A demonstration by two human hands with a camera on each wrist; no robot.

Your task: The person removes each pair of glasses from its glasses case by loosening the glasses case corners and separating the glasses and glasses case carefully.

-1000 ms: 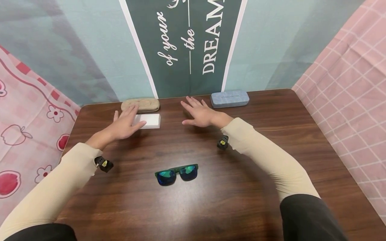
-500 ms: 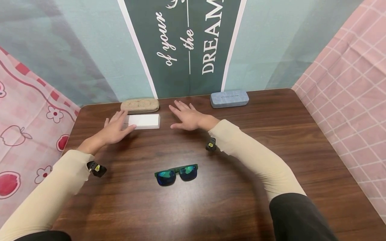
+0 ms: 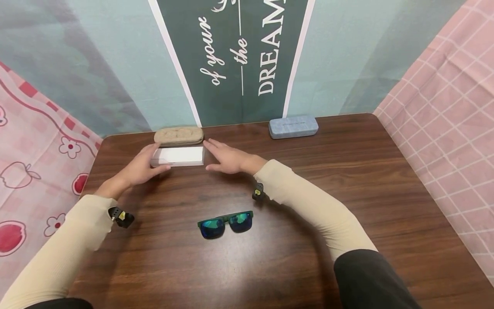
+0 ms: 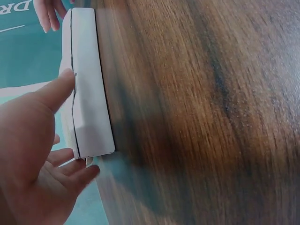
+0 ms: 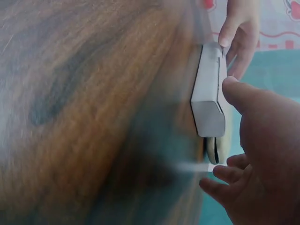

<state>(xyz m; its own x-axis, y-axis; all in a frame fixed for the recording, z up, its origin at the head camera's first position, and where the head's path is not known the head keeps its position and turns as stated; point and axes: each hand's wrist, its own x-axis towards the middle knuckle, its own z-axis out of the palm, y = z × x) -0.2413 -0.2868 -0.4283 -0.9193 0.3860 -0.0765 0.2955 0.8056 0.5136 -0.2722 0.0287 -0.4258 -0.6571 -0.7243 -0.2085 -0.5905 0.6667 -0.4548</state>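
A long white box (image 3: 179, 156) lies at the back left of the table, just in front of a beige eyeglass case (image 3: 179, 135). Around the box's left end is my left hand (image 3: 140, 167); its thumb is at the front edge, its index finger by the back edge. In the left wrist view that thumb (image 4: 62, 89) overlaps the box's seam. My right hand (image 3: 228, 159) is at the box's right end, thumb and fingers spread apart. The right wrist view shows the box's end face (image 5: 209, 119) between that thumb and the lower fingers.
Sunglasses (image 3: 226, 224) with green-blue mirrored lenses lie folded in the middle of the table (image 3: 293, 257). A blue eyeglass case (image 3: 293, 127) sits at the back edge, right of centre. A printed cloth (image 3: 332, 64) hangs behind the table.
My right hand has moved left to the box's right end. My left hand has drawn back from over the box to its left end. The box and sunglasses stay in place.
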